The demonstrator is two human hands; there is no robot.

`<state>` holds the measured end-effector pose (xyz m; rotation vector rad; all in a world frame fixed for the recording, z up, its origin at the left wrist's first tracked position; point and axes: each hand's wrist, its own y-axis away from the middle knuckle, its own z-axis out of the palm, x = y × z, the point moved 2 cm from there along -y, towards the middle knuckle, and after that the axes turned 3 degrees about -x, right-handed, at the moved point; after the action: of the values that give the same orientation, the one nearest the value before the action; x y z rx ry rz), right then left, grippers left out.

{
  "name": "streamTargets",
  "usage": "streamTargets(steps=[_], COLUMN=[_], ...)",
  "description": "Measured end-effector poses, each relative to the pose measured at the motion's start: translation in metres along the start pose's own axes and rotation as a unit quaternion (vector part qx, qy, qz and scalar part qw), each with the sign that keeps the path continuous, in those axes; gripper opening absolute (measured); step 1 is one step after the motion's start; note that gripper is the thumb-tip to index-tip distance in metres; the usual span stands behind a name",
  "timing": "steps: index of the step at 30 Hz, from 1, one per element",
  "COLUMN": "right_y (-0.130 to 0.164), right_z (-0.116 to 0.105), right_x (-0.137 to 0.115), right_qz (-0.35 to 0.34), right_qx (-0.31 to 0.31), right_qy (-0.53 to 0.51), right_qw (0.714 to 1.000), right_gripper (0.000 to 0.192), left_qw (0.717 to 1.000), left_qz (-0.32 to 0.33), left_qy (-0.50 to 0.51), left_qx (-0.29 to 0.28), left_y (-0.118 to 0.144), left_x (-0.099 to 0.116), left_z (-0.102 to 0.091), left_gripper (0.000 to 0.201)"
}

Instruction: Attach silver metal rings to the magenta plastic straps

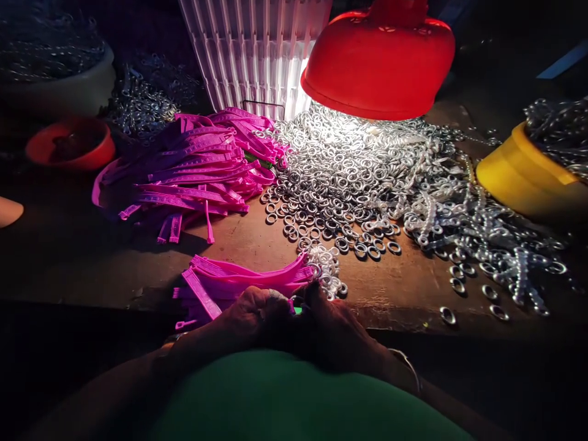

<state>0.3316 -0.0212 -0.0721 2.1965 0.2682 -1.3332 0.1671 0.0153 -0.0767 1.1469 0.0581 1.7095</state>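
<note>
Both hands meet at the table's front edge, with fingers bent and close together. A pink strap end shows at the fingertips of my left hand (255, 311), which is closed on it. My right hand (337, 327) is pinched shut beside it; what lies in its fingers is mostly in shadow. Between the hands a ring-like metal glint and a small green piece (298, 310) show. Just behind them lies a bundle of pink plastic straps (243, 275), with a small heap of white and silver rings (327, 266) at its right end.
Behind lies a larger pile of pink straps (197, 165), beside a wide heap of metal rings (340, 177). Over the heap hangs a red lamp (379, 67). A yellow container (514, 171) stands right, a red bowl (71, 144) left. Part of another person's arm (9, 211) shows at the left edge.
</note>
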Motion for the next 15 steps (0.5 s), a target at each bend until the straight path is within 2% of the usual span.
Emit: streamTargets(steps=[2, 4, 7, 13, 15], right_y=[-0.004, -0.009, -0.012, -0.009, -0.011], right_z=[0.001, 0.002, 0.001, -0.004, -0.003], right_x=[0.003, 0.004, 0.003, -0.017, -0.021], right_qz=[-0.025, -0.065, -0.107, -0.073, -0.088], right_qx=[0.001, -0.006, -0.032, -0.1, -0.121], right_qy=[-0.006, 0.001, 0.018, 0.098, 0.139], right_qw=[1.0, 0.998, 0.994, 0.987, 0.979], right_gripper=[0.025, 0.013, 0.008, 0.001, 0.008], left_qw=[0.999, 0.998, 0.999, 0.999, 0.998], left_qz=[-0.002, 0.005, 0.004, 0.002, 0.005], left_qy=[0.042, 0.053, 0.039, -0.029, -0.057], left_qx=[0.021, 0.036, 0.02, -0.016, -0.008], left_y=[0.003, 0.005, 0.004, -0.004, -0.008], left_x=[-0.001, -0.004, -0.009, -0.013, -0.013], left_z=[0.002, 0.002, -0.002, -0.01, -0.011], left_gripper=[0.047, 0.044, 0.041, 0.046, 0.047])
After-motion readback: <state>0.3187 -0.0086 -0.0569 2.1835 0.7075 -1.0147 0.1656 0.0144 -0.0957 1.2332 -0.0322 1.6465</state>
